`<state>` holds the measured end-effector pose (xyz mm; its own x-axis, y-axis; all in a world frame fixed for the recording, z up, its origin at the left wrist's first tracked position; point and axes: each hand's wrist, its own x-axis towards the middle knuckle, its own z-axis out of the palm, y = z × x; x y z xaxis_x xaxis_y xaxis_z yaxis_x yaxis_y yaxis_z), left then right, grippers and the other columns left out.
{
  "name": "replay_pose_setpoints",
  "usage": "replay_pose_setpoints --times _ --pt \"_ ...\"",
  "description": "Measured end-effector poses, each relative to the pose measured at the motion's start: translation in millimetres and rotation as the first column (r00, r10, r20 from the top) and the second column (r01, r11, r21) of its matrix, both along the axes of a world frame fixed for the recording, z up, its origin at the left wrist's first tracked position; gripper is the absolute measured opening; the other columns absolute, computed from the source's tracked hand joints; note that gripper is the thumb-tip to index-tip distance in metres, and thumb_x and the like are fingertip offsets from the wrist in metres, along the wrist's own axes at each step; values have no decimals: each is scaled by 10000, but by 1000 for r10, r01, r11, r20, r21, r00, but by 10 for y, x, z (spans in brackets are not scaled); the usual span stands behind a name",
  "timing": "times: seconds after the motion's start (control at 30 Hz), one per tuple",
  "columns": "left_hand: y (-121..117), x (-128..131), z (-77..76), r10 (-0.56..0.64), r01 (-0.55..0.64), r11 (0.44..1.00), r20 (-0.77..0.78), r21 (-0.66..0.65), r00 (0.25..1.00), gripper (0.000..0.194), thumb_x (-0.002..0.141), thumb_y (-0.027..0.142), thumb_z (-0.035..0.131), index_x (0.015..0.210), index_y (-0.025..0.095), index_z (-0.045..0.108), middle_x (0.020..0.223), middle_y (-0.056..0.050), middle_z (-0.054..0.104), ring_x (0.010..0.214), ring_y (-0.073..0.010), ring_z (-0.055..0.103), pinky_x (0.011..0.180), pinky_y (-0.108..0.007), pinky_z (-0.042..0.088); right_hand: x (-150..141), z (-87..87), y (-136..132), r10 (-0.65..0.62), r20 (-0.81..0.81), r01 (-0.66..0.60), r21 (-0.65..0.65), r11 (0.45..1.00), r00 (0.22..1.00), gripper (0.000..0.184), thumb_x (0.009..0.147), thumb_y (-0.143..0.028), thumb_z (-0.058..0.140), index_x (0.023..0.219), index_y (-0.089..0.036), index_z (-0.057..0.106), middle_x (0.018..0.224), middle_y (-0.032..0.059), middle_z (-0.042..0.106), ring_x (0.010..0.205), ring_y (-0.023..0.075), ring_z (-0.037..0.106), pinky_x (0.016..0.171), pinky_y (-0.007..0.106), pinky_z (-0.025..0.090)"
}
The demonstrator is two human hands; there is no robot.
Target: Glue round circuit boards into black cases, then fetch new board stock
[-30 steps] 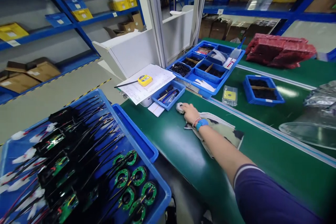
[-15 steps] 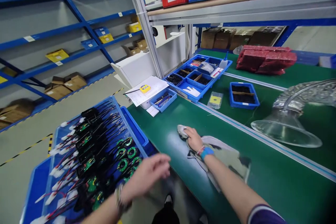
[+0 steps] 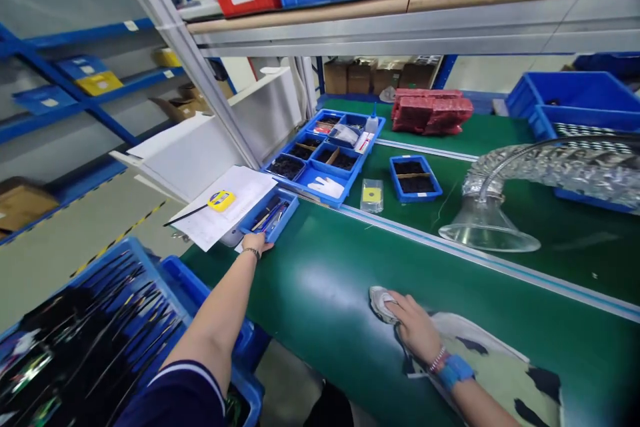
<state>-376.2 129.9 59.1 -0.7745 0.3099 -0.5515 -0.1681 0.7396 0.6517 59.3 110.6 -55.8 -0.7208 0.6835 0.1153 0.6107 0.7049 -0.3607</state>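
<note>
My left hand [image 3: 256, 242] reaches to the near end of a small blue tray [image 3: 284, 219] and grips its edge; some fingers are hidden against it. Pens and slim tools [image 3: 270, 215] lie inside the tray. My right hand [image 3: 414, 325] is closed on a bunched corner of a cloth [image 3: 493, 353], pale with dark patches, and presses it on the green bench top [image 3: 320, 293]. The rest of the cloth trails under my right forearm. Beside the tray are white papers [image 3: 200, 223] with a yellow tape measure [image 3: 221, 200] on top.
A divided blue parts tray [image 3: 306, 177], a small blue box [image 3: 415, 179] and a clear packet [image 3: 371, 195] stand beyond the metal strip. A fume-extraction hood [image 3: 487, 227] hangs at right. Crates of wired circuit boards [image 3: 45, 360] stand at left, below an overhead shelf [image 3: 350, 27].
My left hand has moved from over the board crate forward to the tool tray. My view has turned right. My right hand still holds the cloth on the bench.
</note>
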Motion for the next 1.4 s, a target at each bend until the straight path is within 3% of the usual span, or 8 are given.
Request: replay_pose_setpoints --times 0.23,0.43,0.67,0.87,1.07,1.2,1.3,1.4 --pt "-347 364 79 -171 169 984 38 51 985 289 840 203 522 1114 125 473 931 -55 590 666 -108 596 554 -246 536 -109 128 -158 37 -3 -37 -41 998 999 604 596 18 371 1113 -200 594 1291 50 489 1032 219 473 922 419 393" --pt "-234 1408 97 -437 421 897 121 136 891 390 728 159 606 1076 104 440 904 -90 614 549 -135 622 491 -272 564 -377 211 -595 158 -30 -161 -186 969 987 667 581 4 397 1186 -247 525 1355 8 414 1026 228 436 878 403 410" --pt "68 2870 -111 -629 595 774 163 217 760 386 716 179 587 1059 107 424 1052 -141 593 520 -135 630 409 -224 532 -366 146 -910 -75 -160 43 -194 980 984 663 629 6 389 1270 -165 417 1340 117 368 1135 259 384 933 447 397" --pt "50 3278 -317 -728 717 685 102 130 677 360 773 192 525 1108 105 425 1087 -148 594 607 -142 653 461 -216 532 -412 12 -972 -94 -206 58 -172 983 974 613 707 -9 354 1305 -145 350 1230 157 415 1073 257 433 883 454 445" --pt "-15 2144 -42 -900 907 419 -152 -45 409 510 636 381 703 1091 228 532 1138 -48 591 1046 -209 564 903 -299 463 -1132 103 -382 -198 -10 197 -71 978 980 459 770 -36 324 1202 -78 474 1182 183 453 1051 270 434 874 415 418" --pt "-261 654 106 -885 814 452 -303 -366 354 723 623 238 703 1269 198 381 1456 -142 193 1336 -330 146 1068 -490 206 -1932 242 270 -414 110 416 -4 909 904 484 798 -43 289 1263 -86 417 1269 191 393 942 263 459 782 395 417" --pt "-478 -206 -1 -889 696 457 -270 -554 369 934 524 216 752 1333 173 288 1432 -228 163 1296 -439 161 970 -611 255 -2610 285 708 -422 119 423 12 906 899 438 831 -83 268 1231 -103 444 1219 187 420 935 265 449 745 379 405" --pt "-557 -628 -208 -908 663 411 -219 -626 356 960 552 285 729 1367 207 227 1359 -194 306 1249 -377 312 952 -488 350 -3297 272 1063 -363 114 363 17 931 925 409 851 -112 246 1190 -129 474 1187 175 430 957 263 428 746 369 390"
